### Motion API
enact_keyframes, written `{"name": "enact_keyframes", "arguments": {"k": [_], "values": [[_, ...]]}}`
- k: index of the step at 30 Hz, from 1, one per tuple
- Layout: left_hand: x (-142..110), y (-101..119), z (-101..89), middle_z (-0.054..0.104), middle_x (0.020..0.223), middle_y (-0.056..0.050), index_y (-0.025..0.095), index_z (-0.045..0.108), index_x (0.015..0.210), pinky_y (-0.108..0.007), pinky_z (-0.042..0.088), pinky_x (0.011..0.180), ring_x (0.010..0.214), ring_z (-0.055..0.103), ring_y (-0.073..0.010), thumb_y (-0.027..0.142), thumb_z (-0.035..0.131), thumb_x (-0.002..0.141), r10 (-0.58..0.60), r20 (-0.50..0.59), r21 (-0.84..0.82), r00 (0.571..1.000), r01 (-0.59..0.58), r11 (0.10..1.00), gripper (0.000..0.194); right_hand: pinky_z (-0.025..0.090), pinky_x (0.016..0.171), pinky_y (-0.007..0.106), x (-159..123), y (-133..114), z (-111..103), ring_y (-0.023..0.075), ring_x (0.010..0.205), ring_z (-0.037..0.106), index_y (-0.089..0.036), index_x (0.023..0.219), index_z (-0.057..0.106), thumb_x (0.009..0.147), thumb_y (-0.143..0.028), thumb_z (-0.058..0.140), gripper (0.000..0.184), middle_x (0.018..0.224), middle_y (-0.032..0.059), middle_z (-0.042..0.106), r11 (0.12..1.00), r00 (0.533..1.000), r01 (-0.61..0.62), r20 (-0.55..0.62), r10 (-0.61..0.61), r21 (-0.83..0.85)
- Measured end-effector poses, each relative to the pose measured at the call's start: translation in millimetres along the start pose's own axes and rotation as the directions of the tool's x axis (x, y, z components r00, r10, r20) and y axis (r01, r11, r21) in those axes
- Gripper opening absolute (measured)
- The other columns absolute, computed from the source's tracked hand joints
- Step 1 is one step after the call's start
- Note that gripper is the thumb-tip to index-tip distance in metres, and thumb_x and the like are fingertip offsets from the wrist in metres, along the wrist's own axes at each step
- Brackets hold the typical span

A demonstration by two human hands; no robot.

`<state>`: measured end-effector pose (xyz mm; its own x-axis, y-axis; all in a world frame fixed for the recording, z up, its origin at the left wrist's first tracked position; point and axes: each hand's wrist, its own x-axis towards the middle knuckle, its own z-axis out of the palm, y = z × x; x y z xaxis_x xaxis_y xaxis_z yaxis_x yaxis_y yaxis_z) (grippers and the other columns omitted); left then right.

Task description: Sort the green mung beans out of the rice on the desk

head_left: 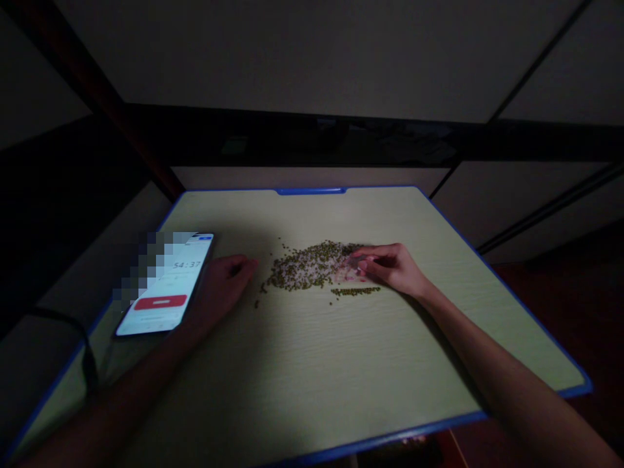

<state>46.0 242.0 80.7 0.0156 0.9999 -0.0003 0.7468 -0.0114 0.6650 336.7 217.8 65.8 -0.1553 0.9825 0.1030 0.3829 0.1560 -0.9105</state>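
Observation:
A spread heap of small green beans (308,263), mixed with white grains like rice, lies mid-table. At its right end my right hand (392,268) is closed in a pinch, thumb and fingertips touching the heap; what is between them is too small to make out. A pale, see-through patch (348,272) shows beneath those fingertips; its kind is unclear. A short row of green beans (355,291) lies just below. My left hand (225,281) rests in shadow left of the heap, fingers curled, apart from the beans, with nothing visible in it.
A lit phone (168,286) showing a timer lies by my left forearm. Its side has a dark cable (88,357) nearby. The pale table (302,370) has a blue rim and a blue handle (311,191) at the far edge. Cabinet panels (302,58) stand behind.

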Motion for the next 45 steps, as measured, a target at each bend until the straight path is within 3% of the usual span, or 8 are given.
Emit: {"name": "enact_keyframes", "arguments": {"k": [25,45], "values": [[0.2,-2.1,0.2,0.037,0.046,0.005,0.018,0.043,0.050,-0.024,0.026,0.051,0.050,0.038,-0.0109,0.039,0.045,0.074,0.010,-0.002,-0.007,1.000,-0.010,1.000,0.032,0.035,0.044,0.021,0.2,1.6,6.3,0.0077,0.047,0.044,-0.014,0.089,0.072,0.072,-0.028,0.061,0.025,0.056,0.0006,0.060,0.997,0.995,0.035,0.086,-0.041,0.069],[-0.8,-1.4,0.2,0.035,0.045,0.005,0.019,0.041,0.050,-0.024,0.026,0.051,0.049,0.036,-0.0109,0.038,0.044,0.074,0.004,0.001,-0.018,1.000,-0.004,1.000,0.032,0.029,0.040,0.020,-1.7,-1.7,7.5,0.0066,0.043,0.040,-0.010,0.092,0.072,0.070,-0.028,0.060,0.031,0.055,0.0021,0.060,1.000,1.000,-0.008,0.023,0.007,0.030]]}}
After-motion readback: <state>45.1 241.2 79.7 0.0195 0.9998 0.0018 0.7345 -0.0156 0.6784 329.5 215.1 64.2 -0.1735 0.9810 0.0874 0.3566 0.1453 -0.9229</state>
